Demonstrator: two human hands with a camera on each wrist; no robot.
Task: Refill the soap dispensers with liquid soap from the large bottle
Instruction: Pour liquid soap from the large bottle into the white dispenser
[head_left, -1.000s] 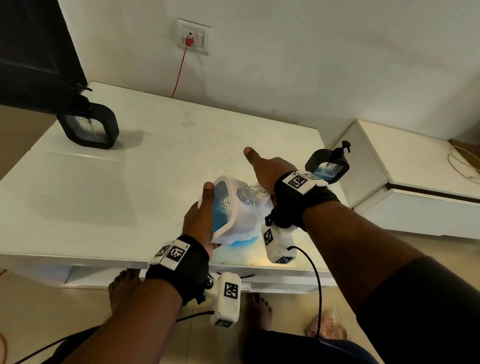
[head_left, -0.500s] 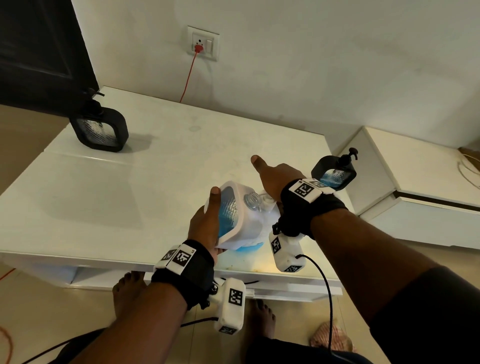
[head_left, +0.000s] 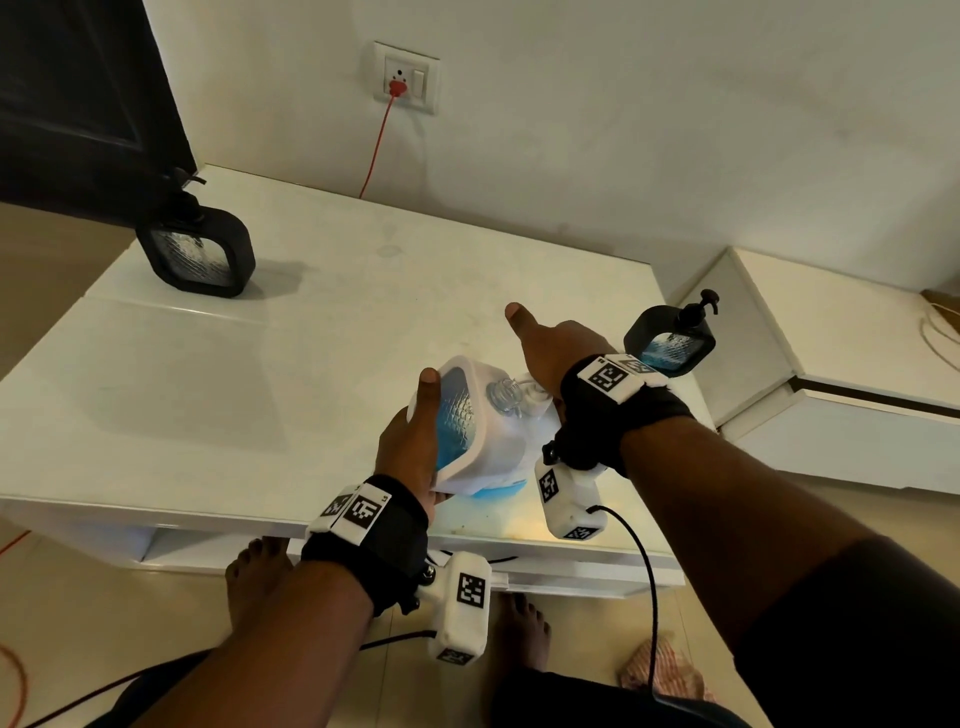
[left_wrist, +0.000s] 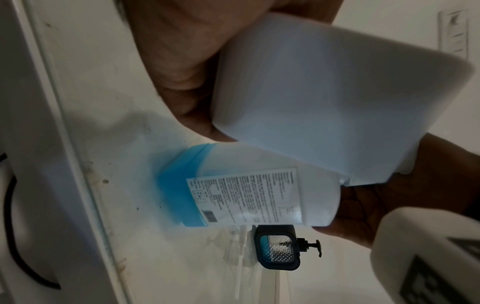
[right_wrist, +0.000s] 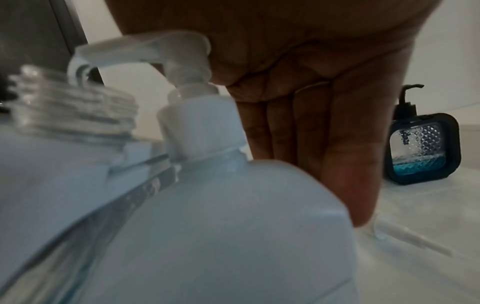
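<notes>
The left hand (head_left: 410, 447) is gripping a tilted white dispenser (head_left: 475, 431); the right hand (head_left: 558, 348), fingers (right_wrist: 345, 164) straight, is pressing the large bottle's pump (right_wrist: 155, 51) at three o'clock.

Pretty dim, warm indoor light. The table (head_left: 322, 332) shows soft shadows and a yellowish glare patch at its near edge; head view bends at the edges, both wrist views are blurry close up.

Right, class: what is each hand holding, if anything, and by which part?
Left hand grips the white soap dispenser by its body, thumb along one edge. Right hand holds nothing, fingers straight.
</notes>
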